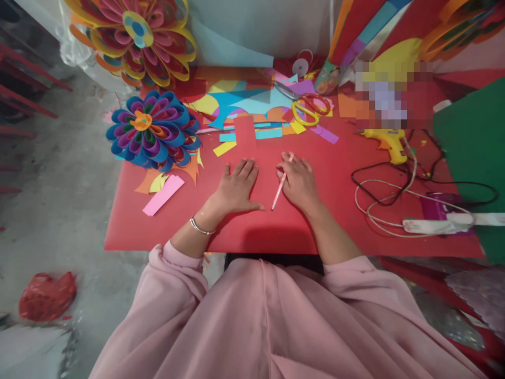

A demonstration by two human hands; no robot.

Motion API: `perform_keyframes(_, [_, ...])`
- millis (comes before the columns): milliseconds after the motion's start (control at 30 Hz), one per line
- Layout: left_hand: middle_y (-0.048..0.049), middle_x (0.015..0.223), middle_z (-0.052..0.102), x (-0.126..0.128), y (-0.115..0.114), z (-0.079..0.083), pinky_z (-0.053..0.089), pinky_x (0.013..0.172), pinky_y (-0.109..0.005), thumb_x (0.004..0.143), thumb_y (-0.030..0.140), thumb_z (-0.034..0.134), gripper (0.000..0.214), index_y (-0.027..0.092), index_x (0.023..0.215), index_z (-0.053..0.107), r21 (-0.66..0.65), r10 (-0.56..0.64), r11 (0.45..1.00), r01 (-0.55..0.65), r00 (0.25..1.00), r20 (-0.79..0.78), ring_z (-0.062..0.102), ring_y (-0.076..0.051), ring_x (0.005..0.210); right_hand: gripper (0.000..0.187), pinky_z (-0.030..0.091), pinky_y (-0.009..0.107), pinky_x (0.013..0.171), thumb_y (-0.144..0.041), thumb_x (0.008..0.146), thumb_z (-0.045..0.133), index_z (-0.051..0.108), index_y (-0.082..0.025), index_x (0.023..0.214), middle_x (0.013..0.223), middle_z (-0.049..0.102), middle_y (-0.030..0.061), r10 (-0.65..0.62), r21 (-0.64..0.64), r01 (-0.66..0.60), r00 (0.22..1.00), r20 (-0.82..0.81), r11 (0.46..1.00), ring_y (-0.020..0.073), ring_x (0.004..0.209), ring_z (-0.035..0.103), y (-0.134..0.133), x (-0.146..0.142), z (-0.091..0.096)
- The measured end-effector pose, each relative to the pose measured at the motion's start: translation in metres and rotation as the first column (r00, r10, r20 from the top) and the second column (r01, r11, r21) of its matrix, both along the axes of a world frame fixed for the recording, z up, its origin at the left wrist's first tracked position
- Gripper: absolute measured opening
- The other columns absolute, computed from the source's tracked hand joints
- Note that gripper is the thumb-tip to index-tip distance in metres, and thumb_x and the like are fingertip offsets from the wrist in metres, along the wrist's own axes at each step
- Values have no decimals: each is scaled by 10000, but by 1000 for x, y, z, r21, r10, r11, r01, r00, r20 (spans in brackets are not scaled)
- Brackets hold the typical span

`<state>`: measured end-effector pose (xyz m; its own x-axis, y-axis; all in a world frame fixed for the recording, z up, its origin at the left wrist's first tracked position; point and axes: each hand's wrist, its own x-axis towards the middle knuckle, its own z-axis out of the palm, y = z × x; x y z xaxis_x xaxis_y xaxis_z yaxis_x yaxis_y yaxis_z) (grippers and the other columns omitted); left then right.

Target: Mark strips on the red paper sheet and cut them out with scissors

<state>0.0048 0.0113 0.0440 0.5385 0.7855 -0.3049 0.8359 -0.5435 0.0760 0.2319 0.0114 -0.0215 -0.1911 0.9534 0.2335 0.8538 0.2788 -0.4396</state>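
Observation:
My left hand point(238, 190) lies flat on the red tabletop point(189, 226), fingers spread and holding nothing. Opposite it, my right hand point(300, 181) grips a slim pale pink pencil point(281, 184), which slants down toward me. Beyond both hands, a red paper strip point(245, 132) lies across blue paper strips point(272, 132). A short yellow paper strip point(224, 149) is beside it. Scissors with yellow and red handles point(305, 113) rest among coloured scraps farther back. To the left of my left hand is a small set of pink paper strips point(163, 196).
A blue and purple paper flower point(152, 131) sits at the table's left, with a larger yellow and red paper flower point(138, 39) behind. On the right are a yellow glue gun point(389, 145), tangled cords, a white power strip point(434, 226) and a green sheet point(473, 137).

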Motion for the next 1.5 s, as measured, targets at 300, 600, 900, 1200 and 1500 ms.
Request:
perform_keyframes(300, [-277,1800,199,-4,1,-8,128,1310,-732,822,782,774,1247,80,1730,288,7,-8,1000,7,995,101,185,-505,1664,291,294,672,1282,-314,1082,477,685,-225,1265,1633,576,166,8,-61,-10,999,-48,998,346,1594,441,2,2,-4])
perform_keyframes(600, [-282,1797,207,-6,3,-14,127,1306,-735,793,835,758,1296,66,1725,290,18,-18,1000,15,992,129,188,-516,1659,313,302,666,1281,-316,1091,462,675,-226,1304,1628,579,166,6,-77,-7,1000,-22,997,339,1595,435,1,1,0])
perform_keyframes(900, [-297,1791,213,-8,2,-15,119,1308,-722,818,872,697,1265,82,1724,300,23,-23,1000,19,988,152,183,-524,1660,331,287,657,1294,-322,1083,460,671,-222,1318,1646,562,163,0,-96,-3,999,-35,995,335,1609,413,1,1,1])
perform_keyframes(1200, [-267,1806,187,-3,1,-9,132,1305,-728,824,840,716,1254,82,1729,293,7,-2,1000,1,997,82,182,-516,1659,311,331,661,1269,-336,1079,480,696,-234,1278,1603,605,154,-8,-70,4,998,-60,998,352,1573,462,-1,-1,5])
perform_keyframes(1500, [-256,1796,241,2,-2,4,172,1308,-705,805,793,774,1232,73,1708,344,14,9,1000,-9,999,45,225,-490,1649,543,530,459,1069,-580,1140,312,747,-255,1154,1132,794,113,-81,77,108,953,-293,991,298,1158,711,5,-18,46])
